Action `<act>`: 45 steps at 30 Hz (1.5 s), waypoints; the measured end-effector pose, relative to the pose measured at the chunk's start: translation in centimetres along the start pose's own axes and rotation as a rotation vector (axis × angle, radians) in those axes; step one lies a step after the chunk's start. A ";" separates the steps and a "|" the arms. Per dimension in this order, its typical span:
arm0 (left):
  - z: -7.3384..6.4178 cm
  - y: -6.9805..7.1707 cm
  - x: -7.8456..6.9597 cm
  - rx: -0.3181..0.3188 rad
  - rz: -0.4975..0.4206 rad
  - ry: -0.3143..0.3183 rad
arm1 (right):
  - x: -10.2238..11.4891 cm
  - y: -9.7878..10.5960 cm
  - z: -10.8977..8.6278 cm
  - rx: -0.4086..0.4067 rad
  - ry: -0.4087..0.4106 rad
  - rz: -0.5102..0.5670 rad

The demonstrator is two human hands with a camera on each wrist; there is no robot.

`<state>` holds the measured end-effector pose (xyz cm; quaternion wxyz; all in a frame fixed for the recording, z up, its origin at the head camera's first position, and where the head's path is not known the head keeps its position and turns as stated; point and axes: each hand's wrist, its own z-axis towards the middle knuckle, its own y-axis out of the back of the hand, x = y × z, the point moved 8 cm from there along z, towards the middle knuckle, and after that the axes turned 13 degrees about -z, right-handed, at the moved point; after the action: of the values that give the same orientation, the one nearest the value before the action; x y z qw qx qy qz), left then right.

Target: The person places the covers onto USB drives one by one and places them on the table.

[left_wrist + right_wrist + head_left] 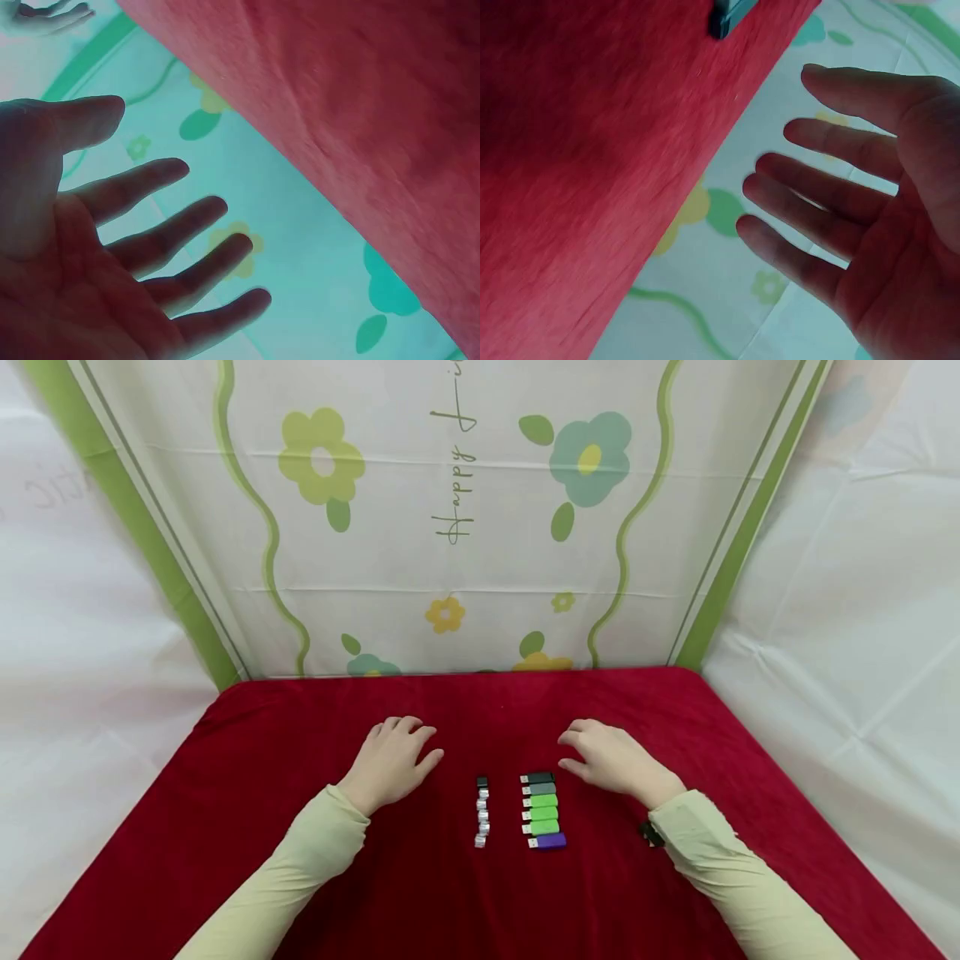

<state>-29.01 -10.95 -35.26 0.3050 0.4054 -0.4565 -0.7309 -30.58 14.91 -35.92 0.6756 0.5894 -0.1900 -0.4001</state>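
Note:
My left hand (388,758) hovers or lies over the red cloth to the left, fingers spread and holding nothing. On the other side my right hand (606,755) is just beyond the black USB stick (540,778), also with nothing in it; the wrist views show both palms bare. Below the black stick, a column holds a grey USB stick (542,789), several green USB sticks (545,814) and a purple USB stick (551,841), metal plugs pointing left. Between that column and my left hand runs a line of small silver pieces (483,817), with a small black piece (482,782) at its far end.
A red cloth (420,893) covers the table. Partly hidden by my right sleeve is a small black object (651,834), its kind unclear. A white flowered curtain (480,568) hangs behind the far edge, and plain white sheets (870,693) flank both sides.

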 end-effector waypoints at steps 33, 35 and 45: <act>0.4 -0.4 -2.3 -0.004 -0.087 -0.070 | 3.5 -2.4 2.9 0.079 0.244 0.043; 0.5 -0.4 -2.3 -0.005 -0.085 -0.071 | 3.9 -2.4 3.0 0.080 0.278 0.042; 0.2 -0.5 -2.2 0.012 -0.089 -0.053 | 4.5 -2.8 3.3 0.099 0.324 0.009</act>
<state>-28.19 -8.85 -34.92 0.2576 0.4076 -0.4503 -0.7515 -31.14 9.38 -38.76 0.6693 0.6780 -0.1005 -0.2869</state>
